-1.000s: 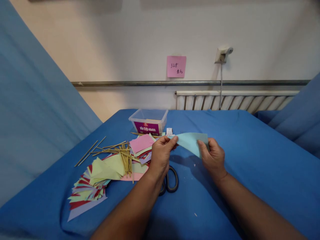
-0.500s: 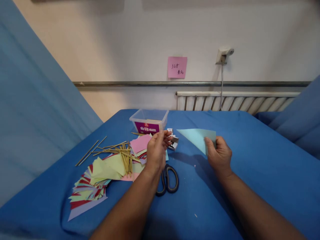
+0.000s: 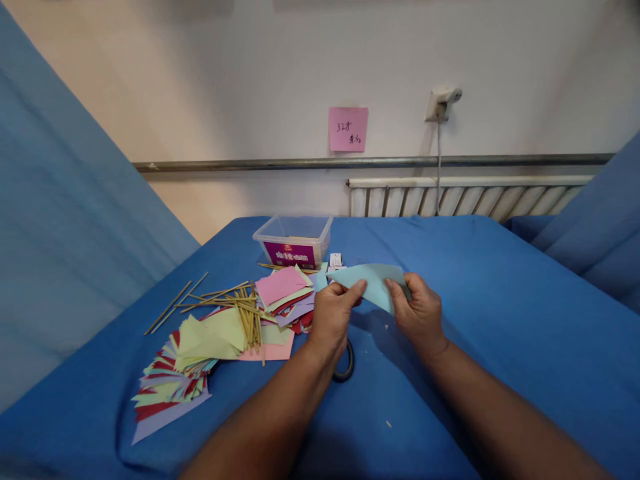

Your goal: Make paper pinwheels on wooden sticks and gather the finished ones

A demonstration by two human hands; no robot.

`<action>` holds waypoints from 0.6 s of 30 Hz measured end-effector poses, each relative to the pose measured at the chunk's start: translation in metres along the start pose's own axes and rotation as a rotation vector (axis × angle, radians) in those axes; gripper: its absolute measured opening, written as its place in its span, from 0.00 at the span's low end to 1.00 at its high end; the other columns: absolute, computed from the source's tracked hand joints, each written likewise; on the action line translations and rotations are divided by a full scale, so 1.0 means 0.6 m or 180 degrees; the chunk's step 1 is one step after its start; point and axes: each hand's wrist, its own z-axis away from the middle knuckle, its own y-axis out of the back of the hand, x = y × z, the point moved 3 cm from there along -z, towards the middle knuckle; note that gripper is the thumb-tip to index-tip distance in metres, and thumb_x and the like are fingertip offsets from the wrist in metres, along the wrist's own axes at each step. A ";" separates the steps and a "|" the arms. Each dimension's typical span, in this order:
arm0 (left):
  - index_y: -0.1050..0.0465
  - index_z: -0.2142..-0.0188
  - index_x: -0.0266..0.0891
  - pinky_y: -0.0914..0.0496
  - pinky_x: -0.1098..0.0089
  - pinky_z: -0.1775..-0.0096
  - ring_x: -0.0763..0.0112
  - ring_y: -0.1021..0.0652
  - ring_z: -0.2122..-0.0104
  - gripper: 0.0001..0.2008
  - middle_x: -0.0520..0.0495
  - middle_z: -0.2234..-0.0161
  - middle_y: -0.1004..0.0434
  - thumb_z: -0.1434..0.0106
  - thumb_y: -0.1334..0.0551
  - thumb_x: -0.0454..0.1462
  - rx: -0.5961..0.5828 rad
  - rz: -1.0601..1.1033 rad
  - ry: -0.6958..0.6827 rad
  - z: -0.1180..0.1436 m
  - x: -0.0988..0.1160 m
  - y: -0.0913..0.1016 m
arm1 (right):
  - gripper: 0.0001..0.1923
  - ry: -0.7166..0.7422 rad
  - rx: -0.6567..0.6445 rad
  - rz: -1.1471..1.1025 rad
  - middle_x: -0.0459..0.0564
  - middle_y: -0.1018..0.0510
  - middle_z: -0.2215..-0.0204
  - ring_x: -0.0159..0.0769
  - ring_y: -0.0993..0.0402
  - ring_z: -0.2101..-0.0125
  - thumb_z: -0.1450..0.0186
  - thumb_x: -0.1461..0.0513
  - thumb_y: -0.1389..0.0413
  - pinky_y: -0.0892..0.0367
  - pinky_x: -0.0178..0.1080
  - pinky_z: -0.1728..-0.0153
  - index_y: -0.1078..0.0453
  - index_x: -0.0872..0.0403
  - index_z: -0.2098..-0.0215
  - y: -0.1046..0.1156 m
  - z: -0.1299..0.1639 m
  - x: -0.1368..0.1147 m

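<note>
A light blue piece of paper (image 3: 376, 279), tapering to a point at its left, is held above the table between both hands. My left hand (image 3: 334, 312) pinches its lower left edge, thumb on top. My right hand (image 3: 419, 310) grips the right end with the thumb across the front. Under my left wrist lies a pair of scissors (image 3: 345, 365); only part of a black handle shows. Left of my left hand is a stack of coloured paper pieces (image 3: 281, 285), pink on top. Thin gold-coloured sticks (image 3: 247, 313) lie crossed beside it.
A fan of cut paper strips (image 3: 173, 383) spreads at the left, with pale yellow sheets (image 3: 213, 333) over it. Behind stands a clear plastic box (image 3: 293, 230) with a purple label. A small white box (image 3: 335, 260) is beside it. Blue cloth (image 3: 500, 320) covers the table.
My left hand has come right and down from open air and now pinches the blue paper. My right hand has moved left with the paper. The scissors are more covered.
</note>
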 end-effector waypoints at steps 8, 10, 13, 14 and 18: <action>0.32 0.82 0.36 0.38 0.74 0.74 0.77 0.32 0.80 0.20 0.53 0.83 0.32 0.56 0.27 0.48 0.0429 0.0091 -0.0330 -0.031 0.029 0.038 | 0.12 -0.0137 -0.0074 0.0018 0.41 0.32 0.81 0.31 0.37 0.78 0.34 0.55 0.47 0.41 0.35 0.73 0.33 0.52 0.72 0.001 -0.001 0.011; 0.30 0.79 0.35 0.39 0.75 0.75 0.78 0.32 0.80 0.20 0.53 0.82 0.30 0.57 0.26 0.48 0.0589 0.0232 -0.0299 -0.037 0.037 0.047 | 0.13 -0.0206 -0.0052 0.0048 0.41 0.32 0.81 0.30 0.37 0.78 0.35 0.54 0.46 0.42 0.35 0.72 0.33 0.53 0.72 0.005 -0.003 0.014; 0.28 0.75 0.34 0.37 0.76 0.74 0.79 0.30 0.78 0.21 0.51 0.77 0.27 0.57 0.26 0.48 0.0747 0.0621 -0.0302 -0.042 0.048 0.053 | 0.14 -0.0435 -0.0029 0.0025 0.41 0.33 0.81 0.30 0.38 0.78 0.35 0.53 0.47 0.42 0.35 0.73 0.34 0.53 0.72 0.010 -0.007 0.021; 0.28 0.74 0.34 0.36 0.76 0.73 0.79 0.29 0.77 0.21 0.50 0.76 0.26 0.56 0.26 0.49 0.0717 0.0770 -0.0306 -0.041 0.049 0.051 | 0.14 -0.0508 -0.0025 0.0004 0.41 0.33 0.81 0.30 0.39 0.78 0.35 0.52 0.46 0.43 0.35 0.73 0.34 0.53 0.72 0.011 -0.008 0.023; 0.26 0.68 0.35 0.31 0.72 0.68 0.72 0.24 0.71 0.22 0.46 0.70 0.23 0.51 0.29 0.51 -0.0124 0.0901 0.0000 -0.019 0.030 0.016 | 0.15 -0.0692 -0.0059 -0.0097 0.41 0.33 0.80 0.30 0.39 0.78 0.36 0.51 0.46 0.43 0.34 0.74 0.33 0.53 0.72 0.009 -0.009 0.026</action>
